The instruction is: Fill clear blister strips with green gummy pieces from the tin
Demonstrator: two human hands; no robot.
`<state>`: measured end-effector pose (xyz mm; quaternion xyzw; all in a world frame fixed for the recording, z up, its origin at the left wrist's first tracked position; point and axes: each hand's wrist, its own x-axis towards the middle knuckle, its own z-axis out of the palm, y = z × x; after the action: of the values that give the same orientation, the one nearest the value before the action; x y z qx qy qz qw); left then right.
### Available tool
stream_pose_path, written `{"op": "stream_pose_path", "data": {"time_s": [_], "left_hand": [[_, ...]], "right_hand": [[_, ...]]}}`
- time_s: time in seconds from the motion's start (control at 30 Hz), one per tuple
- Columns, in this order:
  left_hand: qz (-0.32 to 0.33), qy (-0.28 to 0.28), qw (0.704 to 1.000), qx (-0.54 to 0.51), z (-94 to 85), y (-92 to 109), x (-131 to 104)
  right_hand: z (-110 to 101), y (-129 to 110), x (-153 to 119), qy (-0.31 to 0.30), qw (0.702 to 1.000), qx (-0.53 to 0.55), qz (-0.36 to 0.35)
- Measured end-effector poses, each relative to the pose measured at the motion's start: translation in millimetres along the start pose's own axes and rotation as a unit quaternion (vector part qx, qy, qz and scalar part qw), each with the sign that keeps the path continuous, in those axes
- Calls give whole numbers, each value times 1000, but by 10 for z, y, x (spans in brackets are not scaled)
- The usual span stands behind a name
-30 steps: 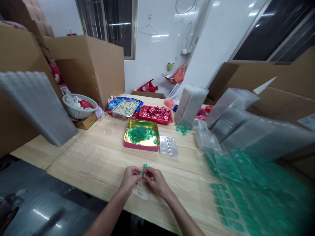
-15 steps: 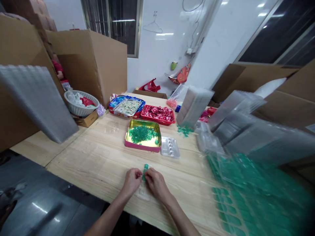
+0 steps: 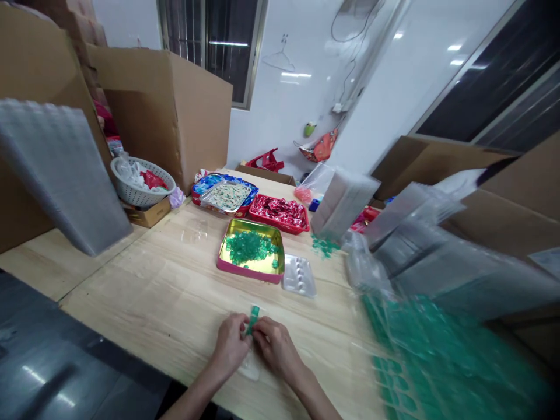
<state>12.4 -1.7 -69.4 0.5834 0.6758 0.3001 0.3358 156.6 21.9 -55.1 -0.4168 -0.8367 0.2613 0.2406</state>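
Low in the head view, my left hand (image 3: 233,340) and my right hand (image 3: 276,345) face each other with fingertips pinched together. Between them is a short row of translucent green plastic pieces (image 3: 254,313), which the fingertips of both hands grip at its near end. The row seems to sit in a narrow clear plastic tray (image 3: 249,370), partly hidden under my hands. Beyond them, a pink-sided tin with a gold inside (image 3: 250,273) holds a heap of loose green pieces (image 3: 251,247). A silvery molded tray (image 3: 299,276) lies against its right side.
Behind the tin are a red basket of red packets (image 3: 280,213) and a tray of small pale pieces (image 3: 227,196). Green-filled clear sheets (image 3: 437,356) cover the right side. Stacked clear trays stand at left (image 3: 65,175) and back right (image 3: 343,204). A white basket (image 3: 143,182) sits back left.
The view has tilted and shifted slightly, so the table contents sit lower in the picture. My hands stay at the green row, with the fingertips closer together around it.
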Motion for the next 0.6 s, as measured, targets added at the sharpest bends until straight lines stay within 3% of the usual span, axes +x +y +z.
{"op": "stream_pose_path", "data": {"time_s": [0.1, 0.17, 0.27, 0.37, 0.47, 0.6], "left_hand": [[27, -13, 999, 29, 10, 42, -10], [36, -21, 998, 40, 32, 43, 11], [37, -14, 999, 38, 83, 5, 69], [35, -2, 999, 25, 136, -48, 116], [33, 3, 999, 16, 156, -72, 133], [30, 5, 999, 10, 130, -54, 129]], "right_hand": [[-307, 128, 292, 45, 999, -17, 14], [-546, 266, 620, 49, 992, -116, 29], [-788, 519, 1160, -5, 959, -276, 70], [-815, 750, 1539, -49, 945, -311, 84], [-761, 872, 1673, -74, 944, -310, 82], [-807, 822, 1572, -57, 959, -266, 73]]}}
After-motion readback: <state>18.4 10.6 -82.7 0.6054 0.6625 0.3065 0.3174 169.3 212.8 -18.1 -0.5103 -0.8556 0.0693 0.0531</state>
